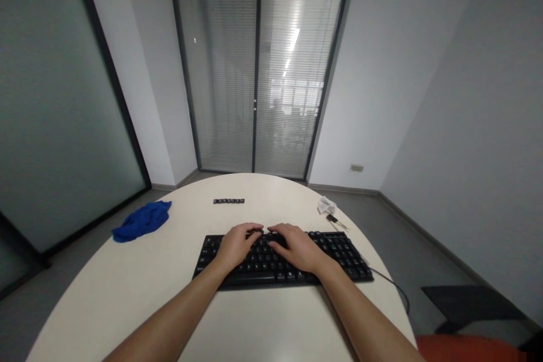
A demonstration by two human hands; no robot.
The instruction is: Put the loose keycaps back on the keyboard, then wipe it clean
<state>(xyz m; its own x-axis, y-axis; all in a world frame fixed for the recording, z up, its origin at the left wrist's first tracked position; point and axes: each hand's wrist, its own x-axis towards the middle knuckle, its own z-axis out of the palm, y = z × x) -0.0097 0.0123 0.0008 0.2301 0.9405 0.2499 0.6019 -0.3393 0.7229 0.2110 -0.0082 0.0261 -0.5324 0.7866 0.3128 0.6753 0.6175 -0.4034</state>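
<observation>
A black keyboard (258, 279) lies on the round, pale table, with both my hands over its upper middle. My left hand (237, 243) has thumb and index finger brought close together at the top row. Something small and dark shows between them; whether it is a loose keycap or part of the keyboard I cannot make out. Just right of it, my right hand (294, 245) hovers on or over the keys, its thumb and index finger apart, with nothing visible in them. Beyond the keyboard, several black keycaps (229, 201) sit in a short row.
A crumpled blue cloth (143, 222) lies at the table's left edge. Toward the right edge are a white crumpled tissue or cloth (326, 205) and a small black-handled wire tool (332, 219). The keyboard's cable (392, 283) hangs over the right edge, near a chair (470, 301).
</observation>
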